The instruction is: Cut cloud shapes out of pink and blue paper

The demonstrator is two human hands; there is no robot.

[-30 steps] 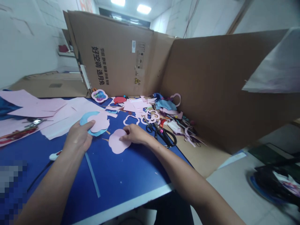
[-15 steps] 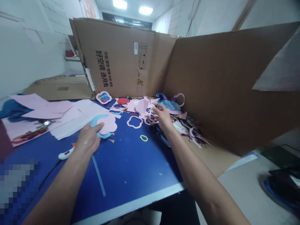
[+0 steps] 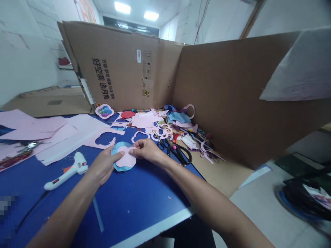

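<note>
My left hand (image 3: 105,165) is closed on a light-blue fabric piece (image 3: 124,169) with a pink flower-shaped cutout (image 3: 127,159) lying on top of it, thumb pressing the pink face. On the cutout's right edge, my right hand (image 3: 148,150) pinches with thumb and fingertips. The blue fabric shows as a rim around the pink, with slightly frayed edges. Both hands hover low over the blue table (image 3: 144,196). To the left of my left forearm lies a white hot glue gun (image 3: 64,175), its cord trailing toward me.
Black-handled scissors (image 3: 181,151) lie right of my right hand. Pink outline frames (image 3: 164,131) and scraps (image 3: 146,120) cluster behind. Pink sheets (image 3: 33,124) cover the left side. A cardboard screen (image 3: 124,75) stands at the back and right. A pale strip (image 3: 98,214) lies in front.
My right hand carried a separate pink flower cutout to the scrap pile at the back and released it, then returned to pinch the held cutout. My left hand moved slightly right and nearer.
</note>
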